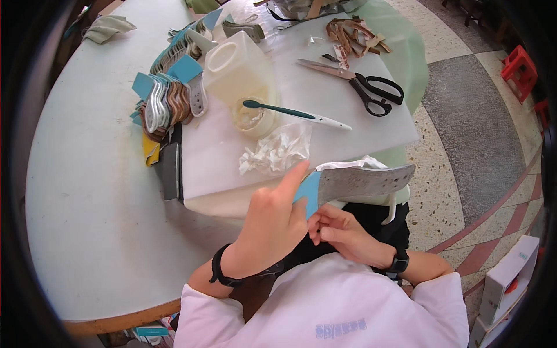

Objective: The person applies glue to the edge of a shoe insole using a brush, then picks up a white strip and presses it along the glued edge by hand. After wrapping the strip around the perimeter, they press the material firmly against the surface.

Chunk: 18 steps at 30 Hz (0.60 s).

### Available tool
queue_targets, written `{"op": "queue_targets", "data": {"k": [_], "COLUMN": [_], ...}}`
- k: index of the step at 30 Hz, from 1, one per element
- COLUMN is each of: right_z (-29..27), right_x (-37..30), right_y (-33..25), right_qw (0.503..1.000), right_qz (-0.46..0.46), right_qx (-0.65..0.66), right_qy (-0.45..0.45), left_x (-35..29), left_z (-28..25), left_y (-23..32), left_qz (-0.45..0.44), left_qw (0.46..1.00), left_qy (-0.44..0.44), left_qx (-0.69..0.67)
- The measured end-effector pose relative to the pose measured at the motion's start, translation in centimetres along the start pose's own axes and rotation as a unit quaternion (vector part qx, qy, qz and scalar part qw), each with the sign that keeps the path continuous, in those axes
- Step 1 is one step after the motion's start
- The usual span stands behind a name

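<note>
My left hand (268, 220) grips the blue end of a curved grey shoe insole board (365, 181), its index finger stretched along the edge. The board is tilted above the near edge of the white work board, its grey end pointing right. White strip material (369, 162) shows along its far edge, and a pale strip hangs below its right end. Under the blue end, my right hand (351, 235) has its fingers curled together; what they pinch, if anything, is hidden. Ahead lies a toothbrush (296, 115) with a dark green head, resting across a cut plastic glue container (253, 129).
The white work board (371, 133) bears black-handled scissors (371, 93), brown scraps (354, 36) and crumpled white pieces on clear plastic (277, 152). Stacked insole boards (168, 107) stand left of a translucent jug (238, 66). A grey cloth (108, 29) lies far left; a red stool (519, 72) stands on the floor.
</note>
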State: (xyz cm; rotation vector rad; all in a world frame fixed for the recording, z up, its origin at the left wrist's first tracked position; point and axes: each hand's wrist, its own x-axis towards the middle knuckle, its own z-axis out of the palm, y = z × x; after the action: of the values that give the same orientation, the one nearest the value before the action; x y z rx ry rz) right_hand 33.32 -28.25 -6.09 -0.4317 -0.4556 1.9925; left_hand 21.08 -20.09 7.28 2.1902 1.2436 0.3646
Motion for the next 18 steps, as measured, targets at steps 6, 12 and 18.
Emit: {"op": "queue_targets", "data": {"k": [6, 12, 18], "right_z": [-0.8, -1.4, -0.5], "right_x": [0.3, 0.9, 0.5], "right_y": [0.9, 1.1, -0.7], "right_qw": [0.989, 0.983, 0.98], "right_qz": [0.068, 0.07, 0.068], "right_qx": [0.12, 0.16, 0.181], "right_qy": [-0.045, -0.064, -0.037], "left_x": [-0.1, 0.6, 1.0], "left_z": [1.5, 2.8, 4.0], "left_y": [-0.2, -0.1, 0.0], "left_qz": [-0.012, -0.066, -0.07], "left_qw": [0.999, 0.99, 0.984], "left_qy": [0.024, 0.034, 0.064], "left_qx": [-0.047, -0.117, -0.151]}}
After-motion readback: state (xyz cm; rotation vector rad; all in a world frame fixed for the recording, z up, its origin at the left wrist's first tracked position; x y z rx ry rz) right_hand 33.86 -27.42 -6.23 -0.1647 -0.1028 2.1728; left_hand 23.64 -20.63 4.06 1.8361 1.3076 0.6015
